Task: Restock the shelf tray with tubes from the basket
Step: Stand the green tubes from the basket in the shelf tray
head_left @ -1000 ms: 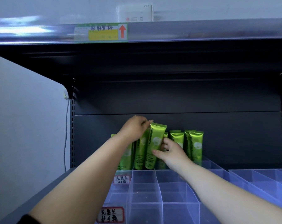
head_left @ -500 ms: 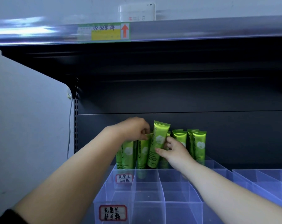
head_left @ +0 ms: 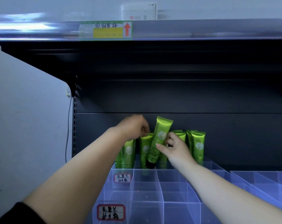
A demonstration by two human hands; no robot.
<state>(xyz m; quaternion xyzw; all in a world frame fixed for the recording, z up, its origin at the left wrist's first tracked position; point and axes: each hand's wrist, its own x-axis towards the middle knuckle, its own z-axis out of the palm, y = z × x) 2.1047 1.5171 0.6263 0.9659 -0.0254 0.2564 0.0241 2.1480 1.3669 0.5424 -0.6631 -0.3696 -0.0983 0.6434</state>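
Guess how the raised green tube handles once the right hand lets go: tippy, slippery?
Likely tippy: the raised tube is tall and slim, leans right, and stands on a small black cap. Probably slick, given its glossy sheen. Neighbouring tubes and the clear tray dividers should prop it up.

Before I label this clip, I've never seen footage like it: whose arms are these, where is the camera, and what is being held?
No machine here: these are a person's two bare arms, filmed by one camera worn on their head, looking forward and down into a dark store shelf. On the shelf sits a clear divided tray with handwritten labels on its front walls. Green tubes stand upright along its back row. The right hand has a grip on one tilted tube, raised above the others, its dark cap just above the tray. The left hand pinches the top of a standing tube beside it. The basket is out of view.
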